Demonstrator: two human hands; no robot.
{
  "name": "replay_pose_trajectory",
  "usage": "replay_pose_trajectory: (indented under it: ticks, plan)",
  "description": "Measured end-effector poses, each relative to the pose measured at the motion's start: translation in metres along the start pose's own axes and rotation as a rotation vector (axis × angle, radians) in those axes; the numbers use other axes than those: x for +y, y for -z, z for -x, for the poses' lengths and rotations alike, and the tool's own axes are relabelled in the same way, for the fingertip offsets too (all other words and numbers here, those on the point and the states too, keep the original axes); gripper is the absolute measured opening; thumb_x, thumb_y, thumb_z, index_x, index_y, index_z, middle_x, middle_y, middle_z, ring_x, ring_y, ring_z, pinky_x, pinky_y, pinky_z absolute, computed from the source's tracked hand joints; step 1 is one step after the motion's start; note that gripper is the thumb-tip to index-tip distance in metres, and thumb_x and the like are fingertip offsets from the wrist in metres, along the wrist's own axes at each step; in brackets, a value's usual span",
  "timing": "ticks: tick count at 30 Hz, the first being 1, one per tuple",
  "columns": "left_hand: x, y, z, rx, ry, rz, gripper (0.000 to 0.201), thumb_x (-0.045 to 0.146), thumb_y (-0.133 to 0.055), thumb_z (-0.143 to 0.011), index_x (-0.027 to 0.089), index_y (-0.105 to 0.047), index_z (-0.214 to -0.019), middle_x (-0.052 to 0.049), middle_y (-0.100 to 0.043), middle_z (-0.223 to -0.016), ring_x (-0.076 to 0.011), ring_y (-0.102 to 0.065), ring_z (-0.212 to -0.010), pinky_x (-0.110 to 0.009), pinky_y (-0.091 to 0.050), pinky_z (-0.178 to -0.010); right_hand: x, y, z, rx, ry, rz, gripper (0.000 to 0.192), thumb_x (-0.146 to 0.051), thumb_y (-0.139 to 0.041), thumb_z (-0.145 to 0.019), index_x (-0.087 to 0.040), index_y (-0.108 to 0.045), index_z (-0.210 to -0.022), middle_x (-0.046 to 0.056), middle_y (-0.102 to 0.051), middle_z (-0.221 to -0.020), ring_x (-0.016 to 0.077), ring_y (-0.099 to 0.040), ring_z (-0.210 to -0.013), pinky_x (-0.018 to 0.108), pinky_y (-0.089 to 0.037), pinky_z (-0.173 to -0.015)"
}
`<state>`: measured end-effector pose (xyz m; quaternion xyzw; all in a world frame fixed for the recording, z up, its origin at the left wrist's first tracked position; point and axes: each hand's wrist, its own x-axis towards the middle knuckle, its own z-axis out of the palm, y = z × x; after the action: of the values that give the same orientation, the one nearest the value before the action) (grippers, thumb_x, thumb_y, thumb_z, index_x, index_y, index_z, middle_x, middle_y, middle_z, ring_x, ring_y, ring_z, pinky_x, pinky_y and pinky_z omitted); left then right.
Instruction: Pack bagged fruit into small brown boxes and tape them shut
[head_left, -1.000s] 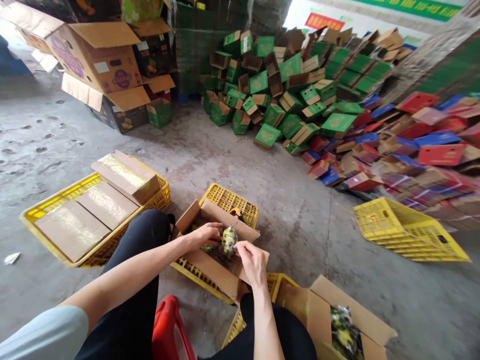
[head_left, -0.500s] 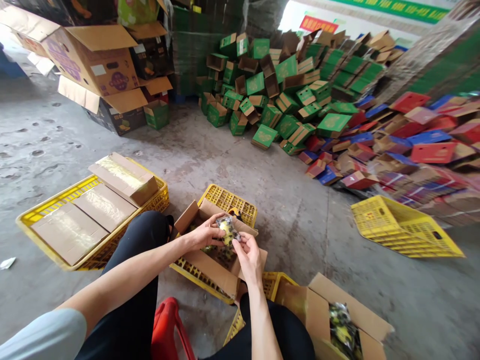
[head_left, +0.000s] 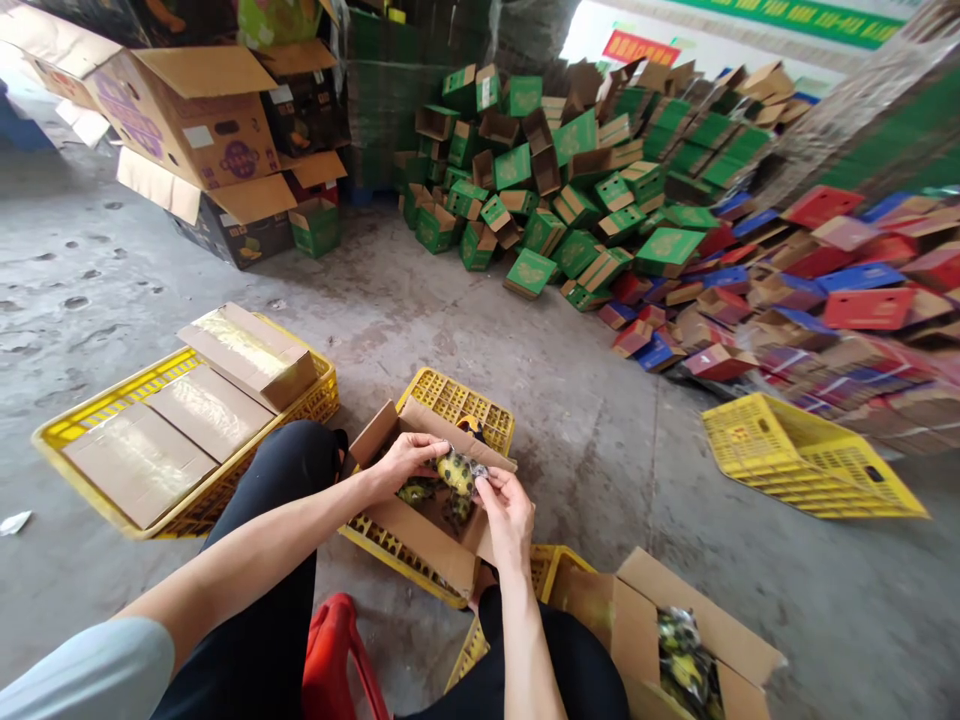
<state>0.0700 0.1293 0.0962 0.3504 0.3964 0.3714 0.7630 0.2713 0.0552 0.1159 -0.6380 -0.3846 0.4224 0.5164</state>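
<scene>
Between my two hands is a yellow item with dark spots in clear plastic wrap (head_left: 457,472); its kind I cannot make out. My left hand (head_left: 412,462) pinches its left end, and my right hand (head_left: 510,510) grips its right end. Just below lies an open cardboard box (head_left: 424,535) with several similar wrapped yellow-and-dark items (head_left: 416,490) inside. That box rests on an upturned yellow plastic crate (head_left: 480,398). Some dark and orange thing (head_left: 471,427) lies on the crate behind the box.
At lower right, another open carton (head_left: 742,610) holds more wrapped items (head_left: 686,660). Closed taped cartons (head_left: 202,410) fill a yellow crate (head_left: 321,395) at left. A yellow crate (head_left: 795,460) lies at right. Green boxes (head_left: 555,230) and red and blue boxes (head_left: 862,300) are heaped behind.
The wrapped item has turned from a steeper slant to lying more lengthwise between my hands. My hands are slightly farther apart, both still holding it.
</scene>
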Motion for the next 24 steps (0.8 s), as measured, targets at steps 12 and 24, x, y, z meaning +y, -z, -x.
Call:
replay_pose_trajectory:
  ticks: [12,24]
  plan:
    - [-0.0028,-0.0019,-0.0061,0.015,0.037,0.130,0.054,0.058,-0.093,-0.067,0.014,-0.079,-0.093,-0.009,-0.075,-0.092,-0.0204,-0.070,-0.086,-0.033,-0.059,-0.079,-0.0022,-0.0021,-0.0007,0.087,-0.165,-0.281,0.044,-0.046,-0.095,-0.060,-0.022,-0.068,-0.085,-0.001,-0.074,-0.082,0.0170,-0.071,-0.074,0.031,-0.063,-0.070]
    - [-0.0048,-0.0017,-0.0005,-0.195,0.170,0.056,0.064,0.052,-0.093,-0.072,0.017,-0.073,-0.122,-0.013,-0.077,-0.112,-0.0180,-0.074,-0.086,-0.025,-0.056,-0.077,0.0012,0.0046,-0.0019,0.079,-0.126,-0.256,0.044,-0.046,-0.095,-0.060,-0.021,-0.069,-0.085,-0.001,-0.075,-0.081,0.0152,-0.069,-0.072,0.025,-0.057,-0.066]
